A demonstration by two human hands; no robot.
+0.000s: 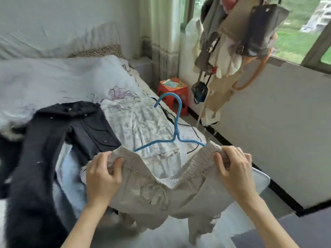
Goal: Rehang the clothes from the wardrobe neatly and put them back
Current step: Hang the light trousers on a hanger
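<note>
Beige elastic-waist trousers [161, 190] held over bed's [44, 81] near right corner. Left hand [103, 174] & right hand [234, 169] each pinch waistband, stretched over blue wire hanger [176, 129]. Rec: keep waistband level, centre under hook, even tension both ends, else slips off.

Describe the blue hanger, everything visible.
The blue hanger is thin, wire-like, apparently coated. Its hook curves up and left above the bed. Both shoulders slope down into the elastic waistband of the beige trousers, their ends hidden inside. The left hand and right hand grip that waistband at either end.
</note>
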